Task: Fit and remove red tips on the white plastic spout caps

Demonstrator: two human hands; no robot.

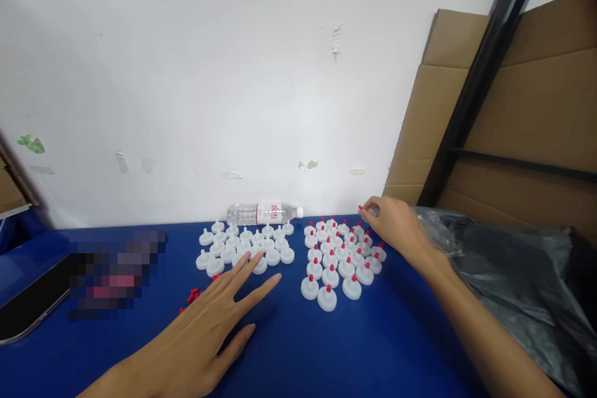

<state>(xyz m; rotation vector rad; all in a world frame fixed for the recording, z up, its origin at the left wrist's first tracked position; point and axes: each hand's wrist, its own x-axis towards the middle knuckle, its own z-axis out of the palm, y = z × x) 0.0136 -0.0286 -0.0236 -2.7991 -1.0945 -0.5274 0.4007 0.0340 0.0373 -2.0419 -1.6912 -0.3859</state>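
My left hand is spread flat above the blue table, its fingertips near a cluster of white nozzle caps with bare spouts. Small red tips lie partly hidden under it. My right hand is at the far right by the wall, fingers closed round a nozzle cap whose red tip pokes out; most of that cap is hidden. Left of the right hand stands a group of white nozzle caps with red tips, upright in rough rows.
A clear plastic bottle lies along the wall behind the bare caps. At left are a black phone-like object and a blurred-out item. Grey plastic sheeting and cardboard with a black metal post border the right.
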